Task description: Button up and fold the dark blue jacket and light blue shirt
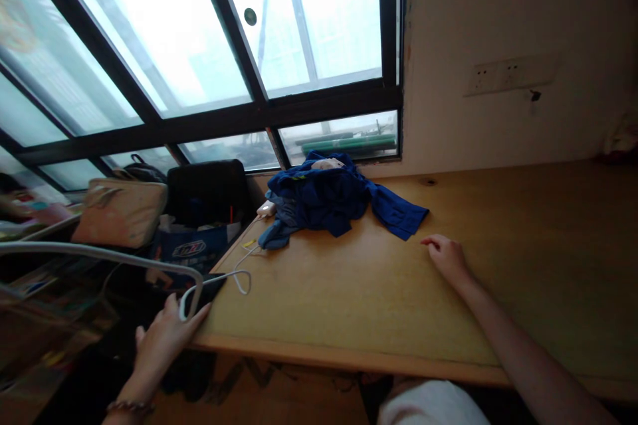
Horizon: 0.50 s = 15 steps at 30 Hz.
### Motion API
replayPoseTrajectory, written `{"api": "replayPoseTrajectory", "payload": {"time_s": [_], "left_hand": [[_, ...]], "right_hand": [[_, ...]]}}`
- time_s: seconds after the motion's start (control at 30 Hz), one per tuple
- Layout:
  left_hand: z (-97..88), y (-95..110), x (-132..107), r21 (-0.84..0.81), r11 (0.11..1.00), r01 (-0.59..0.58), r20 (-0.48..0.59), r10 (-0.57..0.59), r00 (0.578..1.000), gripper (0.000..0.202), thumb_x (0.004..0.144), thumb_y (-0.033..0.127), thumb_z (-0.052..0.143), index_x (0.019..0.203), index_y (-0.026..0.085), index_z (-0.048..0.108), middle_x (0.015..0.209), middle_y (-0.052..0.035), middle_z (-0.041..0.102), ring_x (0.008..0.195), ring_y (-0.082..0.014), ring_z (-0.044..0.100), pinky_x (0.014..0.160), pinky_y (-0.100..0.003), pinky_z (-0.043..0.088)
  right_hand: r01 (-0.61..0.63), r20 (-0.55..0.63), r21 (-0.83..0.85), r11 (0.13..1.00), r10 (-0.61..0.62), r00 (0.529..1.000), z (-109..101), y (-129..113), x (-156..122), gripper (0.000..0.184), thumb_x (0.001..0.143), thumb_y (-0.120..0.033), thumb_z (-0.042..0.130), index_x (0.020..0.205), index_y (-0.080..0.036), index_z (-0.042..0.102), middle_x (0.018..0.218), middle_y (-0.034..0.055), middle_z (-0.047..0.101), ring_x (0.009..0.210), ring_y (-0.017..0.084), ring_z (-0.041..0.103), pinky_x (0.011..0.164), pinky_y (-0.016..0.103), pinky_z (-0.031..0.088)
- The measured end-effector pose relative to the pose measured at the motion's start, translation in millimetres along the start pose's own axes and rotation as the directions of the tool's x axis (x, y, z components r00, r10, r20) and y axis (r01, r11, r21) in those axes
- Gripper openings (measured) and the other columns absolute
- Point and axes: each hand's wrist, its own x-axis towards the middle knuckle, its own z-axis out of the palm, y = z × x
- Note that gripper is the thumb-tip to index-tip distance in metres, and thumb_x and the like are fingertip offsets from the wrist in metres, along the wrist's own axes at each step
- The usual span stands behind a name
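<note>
Near the curled right hand (445, 259), rumpled blue cloth (323, 198) on smooth tabletop (339, 299).

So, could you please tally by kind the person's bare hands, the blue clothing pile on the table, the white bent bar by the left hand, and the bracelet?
Bare hands: 2 (left hand, right hand)
Blue clothing pile: 1
White bent bar: 1
Bracelet: 1
Total: 5
</note>
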Motion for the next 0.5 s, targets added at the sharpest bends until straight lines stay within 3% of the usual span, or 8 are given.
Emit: {"api": "replayPoseTrajectory", "payload": {"time_s": [0.2,0.5], "left_hand": [[-4.8,1.7,-1.6,-0.010,1.000,0.014,0.044,-0.014,0.999,0.069,0.070,0.058,0.035,0.122,0.013,0.032,0.111,-0.0195,0.054,0.103,-0.0364,0.048,0.091,-0.054,0.021],[-16.1,8.9,-9.5,-0.043,0.999,-0.010,0.039,0.011,0.999,0.068,0.071,0.055,0.038,0.122,0.011,0.034,0.110,-0.0184,0.055,0.103,-0.0352,0.049,0.092,-0.054,0.019]], "right_hand": [[-0.007,0.024,-0.031,0.999,0.007,1.000,1.5,0.7,-1.7,0.029,0.068,-0.015,0.038,0.074,-0.017,0.066,0.080,0.0057,0.067,0.075,0.018,0.061,0.072,0.030,0.044],[0.002,0.048,-0.048,0.999,0.001,0.999,3.1,1.1,-1.0,0.029,0.068,-0.015,0.038,0.073,-0.018,0.066,0.080,0.0056,0.067,0.076,0.019,0.061,0.072,0.030,0.044]]}}
